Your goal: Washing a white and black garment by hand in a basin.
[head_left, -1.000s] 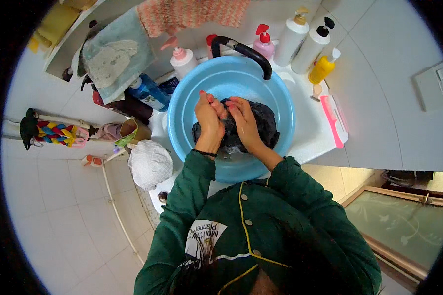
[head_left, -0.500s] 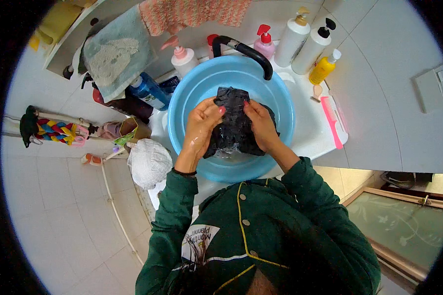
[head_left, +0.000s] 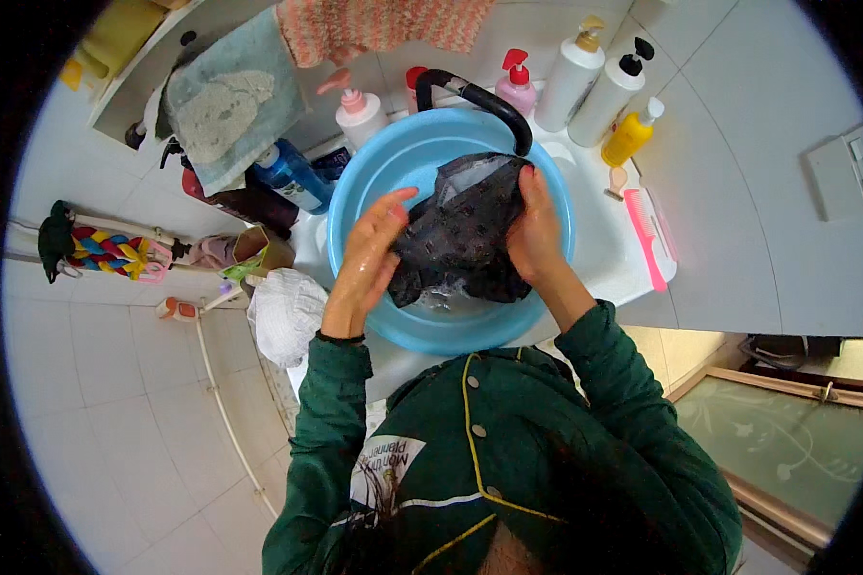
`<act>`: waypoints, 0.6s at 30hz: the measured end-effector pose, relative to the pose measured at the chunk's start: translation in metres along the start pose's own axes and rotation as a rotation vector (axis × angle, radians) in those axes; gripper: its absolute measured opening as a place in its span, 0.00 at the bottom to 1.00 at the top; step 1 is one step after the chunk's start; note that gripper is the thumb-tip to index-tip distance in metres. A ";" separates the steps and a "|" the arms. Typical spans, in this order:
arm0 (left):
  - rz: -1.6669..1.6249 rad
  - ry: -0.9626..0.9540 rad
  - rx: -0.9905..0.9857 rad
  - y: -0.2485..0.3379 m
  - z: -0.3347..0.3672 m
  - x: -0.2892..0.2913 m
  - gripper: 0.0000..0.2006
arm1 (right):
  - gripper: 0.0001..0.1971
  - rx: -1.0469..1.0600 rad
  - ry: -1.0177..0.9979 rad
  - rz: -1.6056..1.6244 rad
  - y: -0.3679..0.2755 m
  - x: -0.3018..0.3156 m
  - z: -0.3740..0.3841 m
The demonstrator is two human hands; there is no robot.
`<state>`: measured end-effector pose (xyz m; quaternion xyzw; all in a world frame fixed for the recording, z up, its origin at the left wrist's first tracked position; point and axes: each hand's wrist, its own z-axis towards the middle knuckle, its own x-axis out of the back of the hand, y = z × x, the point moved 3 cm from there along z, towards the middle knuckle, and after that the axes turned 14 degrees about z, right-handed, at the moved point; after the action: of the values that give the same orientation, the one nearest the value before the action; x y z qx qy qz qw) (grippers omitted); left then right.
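Observation:
A wet black piece of thin patterned fabric (head_left: 465,235) is spread out over the water in the light blue basin (head_left: 350,201). Its upper part looks sheer and grey, and its lower edge trails into the water. My right hand (head_left: 539,235) grips the fabric by its right side, thumb on top near the upper corner. On the left, my left hand (head_left: 369,251) is wet, with thumb and fingers apart beside the fabric's left edge. Whether its lower fingers touch the cloth is hard to tell.
A black curved faucet (head_left: 484,101) reaches over the basin's far rim. Several pump bottles stand behind, among them a yellow bottle (head_left: 631,134). A pink comb (head_left: 645,240) lies right on the white sink counter (head_left: 599,235). A white cloth bundle (head_left: 288,316) sits at left.
My left hand has let go of the fabric and moved left. My right hand has shifted up and right, and the fabric has opened out wider between them.

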<state>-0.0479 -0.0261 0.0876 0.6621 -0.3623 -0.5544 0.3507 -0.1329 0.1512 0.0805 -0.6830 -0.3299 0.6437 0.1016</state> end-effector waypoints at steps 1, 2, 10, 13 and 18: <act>0.302 0.012 0.041 0.002 -0.004 -0.006 0.16 | 0.16 0.005 -0.036 0.015 -0.006 -0.006 0.000; 0.604 0.023 0.082 0.003 -0.006 -0.008 0.17 | 0.15 0.010 -0.072 0.029 -0.010 -0.010 0.001; 0.619 0.087 0.103 0.013 -0.010 0.019 0.05 | 0.14 0.009 -0.162 -0.181 -0.021 -0.009 0.010; 0.658 0.133 0.128 0.018 -0.012 0.020 0.06 | 0.13 0.027 -0.137 -0.143 -0.025 -0.015 0.010; 0.887 -0.340 -0.169 0.025 -0.027 -0.005 0.09 | 0.13 0.059 -0.108 -0.046 -0.036 -0.019 0.016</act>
<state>-0.0236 -0.0320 0.1154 0.3129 -0.6157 -0.4793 0.5416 -0.1586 0.1628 0.1142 -0.6362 -0.3312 0.6867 0.1185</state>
